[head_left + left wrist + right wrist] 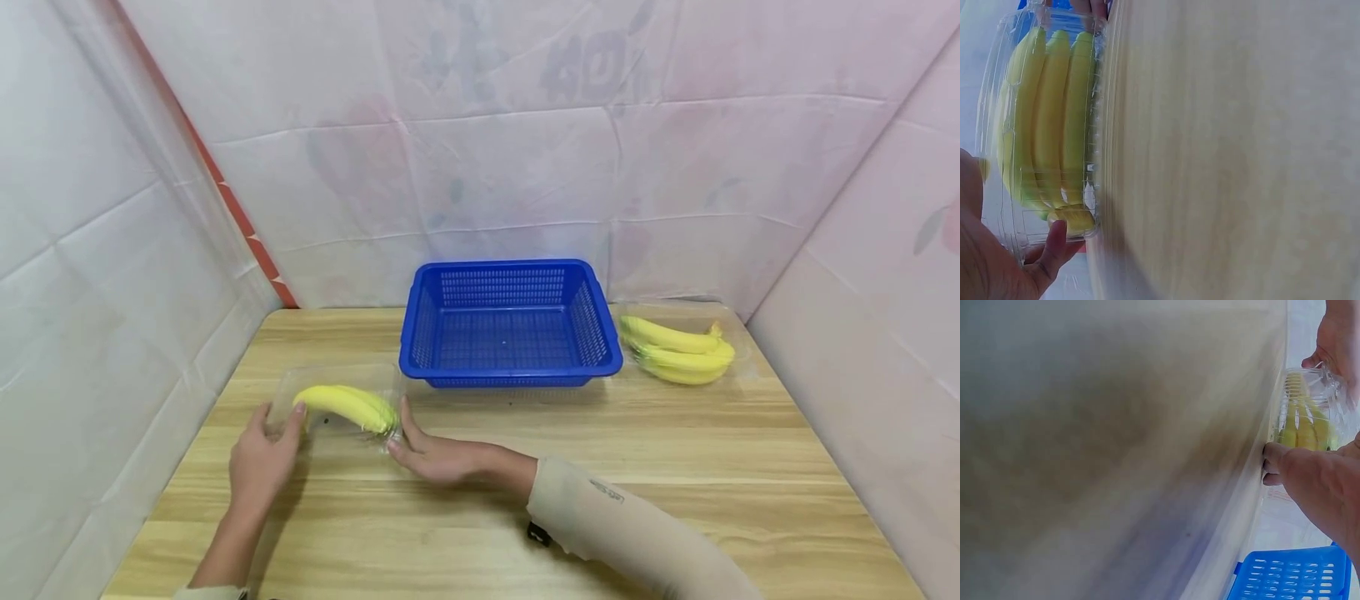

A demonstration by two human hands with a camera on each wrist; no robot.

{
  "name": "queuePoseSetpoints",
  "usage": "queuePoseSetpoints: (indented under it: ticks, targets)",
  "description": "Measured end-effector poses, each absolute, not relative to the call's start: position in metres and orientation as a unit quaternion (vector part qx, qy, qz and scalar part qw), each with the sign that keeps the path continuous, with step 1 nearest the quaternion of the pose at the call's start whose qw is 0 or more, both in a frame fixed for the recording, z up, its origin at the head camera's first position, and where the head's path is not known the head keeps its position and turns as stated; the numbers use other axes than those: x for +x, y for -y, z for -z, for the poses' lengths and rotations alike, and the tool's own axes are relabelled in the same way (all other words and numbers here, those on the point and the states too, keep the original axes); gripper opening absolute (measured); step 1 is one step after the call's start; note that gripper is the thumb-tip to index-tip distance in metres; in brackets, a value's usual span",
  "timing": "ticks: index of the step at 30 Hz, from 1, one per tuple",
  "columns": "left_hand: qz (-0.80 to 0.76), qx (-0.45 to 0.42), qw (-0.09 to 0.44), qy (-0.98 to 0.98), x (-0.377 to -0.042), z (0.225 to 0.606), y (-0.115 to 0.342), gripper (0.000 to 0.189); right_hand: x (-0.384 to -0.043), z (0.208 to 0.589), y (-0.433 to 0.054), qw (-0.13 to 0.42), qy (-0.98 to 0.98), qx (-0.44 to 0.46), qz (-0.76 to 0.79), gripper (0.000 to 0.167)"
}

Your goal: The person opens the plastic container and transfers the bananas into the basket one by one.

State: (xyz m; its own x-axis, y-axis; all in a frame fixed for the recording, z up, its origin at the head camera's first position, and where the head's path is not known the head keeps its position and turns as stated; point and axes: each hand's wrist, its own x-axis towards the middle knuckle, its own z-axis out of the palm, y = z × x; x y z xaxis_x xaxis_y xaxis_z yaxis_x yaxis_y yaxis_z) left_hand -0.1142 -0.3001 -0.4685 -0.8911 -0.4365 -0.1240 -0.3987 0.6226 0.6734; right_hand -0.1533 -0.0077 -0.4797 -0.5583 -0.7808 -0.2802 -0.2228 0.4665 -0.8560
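Note:
A clear plastic clamshell box [337, 440] with a bunch of bananas [341, 403] inside lies at the left of the table. My left hand [262, 458] grips its left end; in the left wrist view the thumb [1055, 247] presses the end wall beside the banana stems. At the opposite end, my right hand [450, 461] holds the box between thumb and fingers. The right wrist view shows those fingers [1275, 465] low against the tabletop, partly covering the box. The banana tips point toward the right hand.
An empty blue plastic basket [510, 377] stands at the back middle of the wooden table [480, 517]. To its right is another clear box holding bananas [682, 354]. Pale patterned sheets [510, 183] wall off the back and both sides.

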Motion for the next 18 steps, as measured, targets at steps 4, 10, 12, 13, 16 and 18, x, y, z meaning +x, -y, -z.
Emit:
queuePoseSetpoints:
  ticks: [4,10,12,13,16,18]
  targets:
    - [0.369,0.228,0.023,0.9,-0.109,0.469,0.298,0.099,-0.147,0.477,0.002,0.341,-0.789,-0.328,0.391,0.089]
    - [0.371,0.22,0.027,0.902,-0.101,0.469,0.294,0.096,-0.136,0.474,-0.004,0.343,-0.794,-0.333,0.376,0.09]
    - [0.369,0.217,0.029,0.903,-0.098,0.469,0.293,0.095,-0.133,0.473,-0.007,0.344,-0.795,-0.334,0.372,0.089]
    - [0.37,0.216,0.03,0.903,-0.096,0.469,0.292,0.094,-0.131,0.473,-0.008,0.343,-0.796,-0.336,0.369,0.089]
    - [0.371,0.212,0.034,0.903,-0.09,0.469,0.29,0.092,-0.126,0.471,-0.011,0.346,-0.795,-0.339,0.366,0.088]
    - [0.372,0.211,0.035,0.903,-0.087,0.468,0.289,0.091,-0.122,0.47,-0.013,0.347,-0.793,-0.344,0.363,0.088]
